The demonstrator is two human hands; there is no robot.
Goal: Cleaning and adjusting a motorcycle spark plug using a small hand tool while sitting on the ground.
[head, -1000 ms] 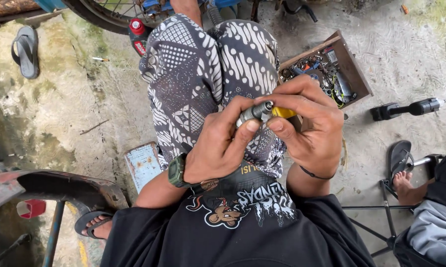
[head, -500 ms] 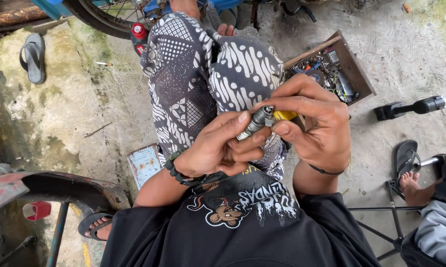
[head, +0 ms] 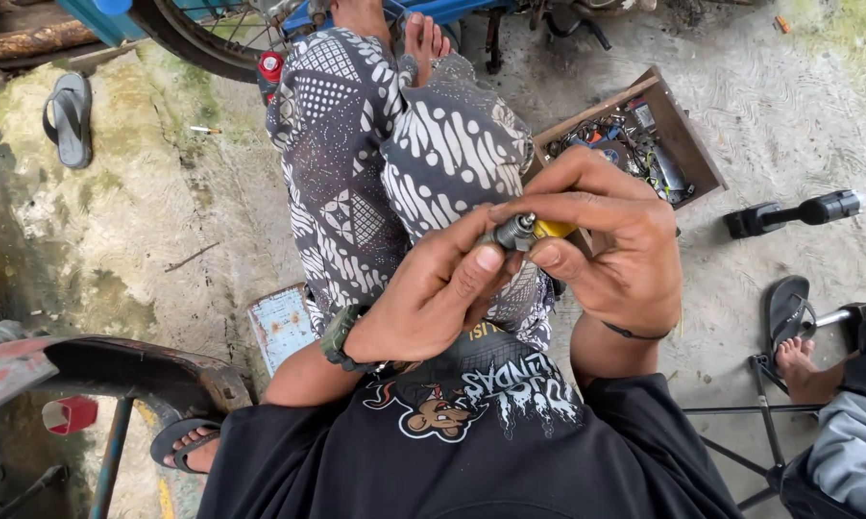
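Fingers of both hands hide most of the small metal part (head: 515, 231); its kind is unclear.

You're sitting in an open-air bicycle repair spot: stained, mossy concrete ground (head: 116, 221), a bicycle wheel (head: 202, 43) at the far left, a wooden box of small parts (head: 634, 144) to your right, and a black hand tool (head: 798, 213) lying farther right.
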